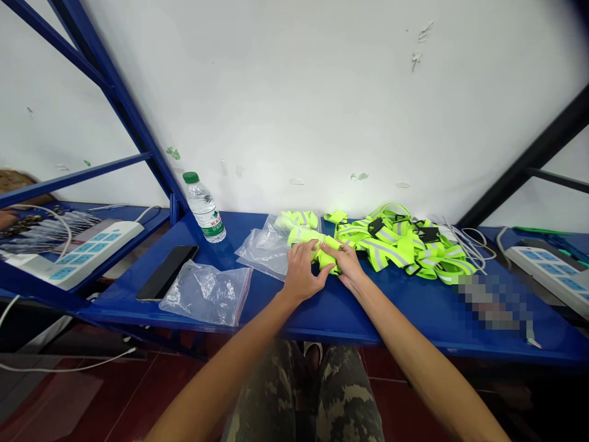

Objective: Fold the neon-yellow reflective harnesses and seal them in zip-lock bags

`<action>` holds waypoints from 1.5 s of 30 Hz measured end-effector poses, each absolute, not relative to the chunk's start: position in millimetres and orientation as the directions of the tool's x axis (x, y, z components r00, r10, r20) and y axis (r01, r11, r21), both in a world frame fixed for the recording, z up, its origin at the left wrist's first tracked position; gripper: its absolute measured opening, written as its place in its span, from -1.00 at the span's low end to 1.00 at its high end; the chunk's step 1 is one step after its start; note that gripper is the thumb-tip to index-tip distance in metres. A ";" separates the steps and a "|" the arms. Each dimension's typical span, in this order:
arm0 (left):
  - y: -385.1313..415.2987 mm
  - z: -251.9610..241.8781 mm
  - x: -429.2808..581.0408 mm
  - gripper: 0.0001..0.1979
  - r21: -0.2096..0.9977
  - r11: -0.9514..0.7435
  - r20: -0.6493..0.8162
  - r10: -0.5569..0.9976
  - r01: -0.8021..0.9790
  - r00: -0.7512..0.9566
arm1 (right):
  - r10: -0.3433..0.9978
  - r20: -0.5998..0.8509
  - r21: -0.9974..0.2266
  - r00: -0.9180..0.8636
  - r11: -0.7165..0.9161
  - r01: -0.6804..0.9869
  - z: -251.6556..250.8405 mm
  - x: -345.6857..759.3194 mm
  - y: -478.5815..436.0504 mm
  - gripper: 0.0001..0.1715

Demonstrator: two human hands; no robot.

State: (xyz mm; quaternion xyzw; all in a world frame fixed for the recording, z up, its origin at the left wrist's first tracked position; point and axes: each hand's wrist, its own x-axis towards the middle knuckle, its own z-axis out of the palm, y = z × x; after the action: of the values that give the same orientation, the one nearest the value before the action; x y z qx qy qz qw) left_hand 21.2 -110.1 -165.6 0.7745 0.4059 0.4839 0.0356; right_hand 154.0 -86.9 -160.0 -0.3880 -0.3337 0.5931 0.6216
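Note:
Between my two hands is a folded bundle of neon yellow reflective strap [307, 236] with a grey stripe, held just over the blue table. My left hand [301, 270] has its fingers wrapped over the bundle's near left side. On the other side my right hand [344, 261] presses it with thumb and fingers. A heap of more neon reflective straps [391, 239] with black buckles lies to the right. Behind my left hand, another yellow strap roll [299, 219] rests on or in a clear plastic bag [264, 252]; which one I cannot tell.
A clear zip bag [207, 291] and a black phone [168, 273] lie on the blue table [354, 313] at left. Behind them stands a water bottle [205, 207]. Power strips [96, 252] sit beyond both ends, and white cables [473, 245] trail at right near a blurred patch.

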 end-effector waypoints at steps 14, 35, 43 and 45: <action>-104.2 -170.3 20.7 -0.36 0.496 -0.664 0.713 0.679 0.560 0.174 | 0.995 0.101 -0.936 -0.011 0.091 -0.339 -163.1 158.6 -86.9 -0.38; -98.4 -169.6 10.9 -0.06 0.494 -0.660 0.640 0.717 0.566 0.277 | 0.974 0.222 -0.959 -0.037 0.211 -0.187 -169.4 155.8 -88.6 -0.48; -97.9 -170.8 12.2 -0.26 0.496 -0.606 0.673 0.721 0.622 0.166 | 0.979 0.200 -0.961 -0.040 0.187 -0.205 -162.6 149.4 -95.2 -0.37; -97.8 -171.2 12.7 -0.32 0.486 -0.595 0.685 0.714 0.640 0.143 | 0.979 0.194 -0.960 -0.061 0.176 -0.216 -161.0 149.4 -96.4 -0.37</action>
State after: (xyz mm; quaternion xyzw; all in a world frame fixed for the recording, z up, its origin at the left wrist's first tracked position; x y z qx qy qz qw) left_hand 12.7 -97.8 -171.2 0.7549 0.4485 0.4769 0.0388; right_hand 149.4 -96.4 -161.0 -0.3746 -0.5092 0.5210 0.5735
